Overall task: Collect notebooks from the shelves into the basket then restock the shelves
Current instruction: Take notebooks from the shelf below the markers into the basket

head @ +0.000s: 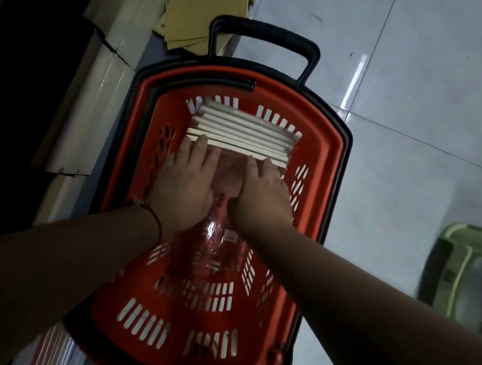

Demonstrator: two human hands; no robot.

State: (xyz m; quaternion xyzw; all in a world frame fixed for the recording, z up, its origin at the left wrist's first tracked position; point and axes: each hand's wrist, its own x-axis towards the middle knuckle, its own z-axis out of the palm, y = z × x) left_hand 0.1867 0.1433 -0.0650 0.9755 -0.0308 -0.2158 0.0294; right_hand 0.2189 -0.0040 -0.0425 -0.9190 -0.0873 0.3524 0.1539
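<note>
We look down on a pale tiled floor (pixel 435 86), glossy with a streak of reflected light. Along its left edge run stacked cardboard boxes (pixel 103 93), with flattened cardboard sheets (pixel 205 17) lying near the top, just beyond the basket's handle.

The red basket (pixel 323 169) stands on the floor in the middle of our view, its slotted walls edged with a dark rim. Its long axis runs away from us, and the black pull handle (pixel 268 34) stands out at the far end. A green plastic stool (pixel 469 279) sits to the right, well apart from the basket.

Inside the basket, at the far end, a wrapped pack of notebooks (pixel 244 132) lies with its white page edges facing up towards us. The edges run crosswise to the basket, from left wall towards right wall. Clear plastic wrap (pixel 218 241) glints below our wrists, nearer to us in the basket; we cannot tell what it covers.

Our left hand (pixel 185 180) and right hand (pixel 266 195) lie side by side, fingers straight and spread, flat on the near face of the pack. The fingertips reach its upper edge. A thin bracelet (pixel 156 219) circles the left wrist.
</note>
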